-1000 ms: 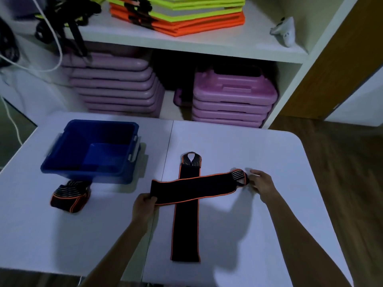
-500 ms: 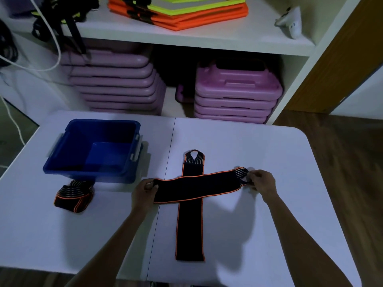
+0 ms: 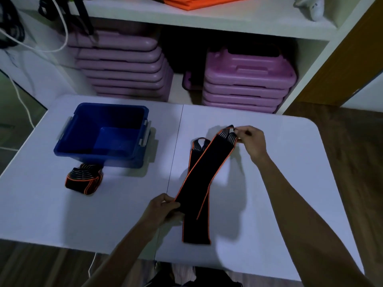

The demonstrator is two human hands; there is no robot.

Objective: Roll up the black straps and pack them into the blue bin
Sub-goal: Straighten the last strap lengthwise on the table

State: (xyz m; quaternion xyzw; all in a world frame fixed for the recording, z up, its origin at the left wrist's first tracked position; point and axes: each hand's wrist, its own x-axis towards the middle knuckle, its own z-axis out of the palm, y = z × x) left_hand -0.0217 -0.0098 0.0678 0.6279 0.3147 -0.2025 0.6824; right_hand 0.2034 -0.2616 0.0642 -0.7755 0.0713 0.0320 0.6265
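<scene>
I hold a black strap with orange edging point(image 3: 204, 169) stretched diagonally above the white table point(image 3: 279, 183). My left hand point(image 3: 163, 210) pinches its near plain end. My right hand point(image 3: 251, 141) pinches the small loop at its far striped end. Beneath it a second black strap point(image 3: 196, 230) lies flat, running away from me, its looped end near the held strap's top. A rolled-up strap point(image 3: 84, 180) sits on the table just in front of the blue bin point(image 3: 68, 141), which looks empty, at the table's left.
Behind the table stands a white shelf unit with stacks of purple cases point(image 3: 247, 79) below and orange mats point(image 3: 199, 3) above. A white cable point(image 3: 22, 100) hangs at the left. Wooden floor shows to the right of the table.
The held strap swung from lying crosswise over the second strap to a steep diagonal: my left hand drew its end toward me, my right hand lifted its looped end farther away.
</scene>
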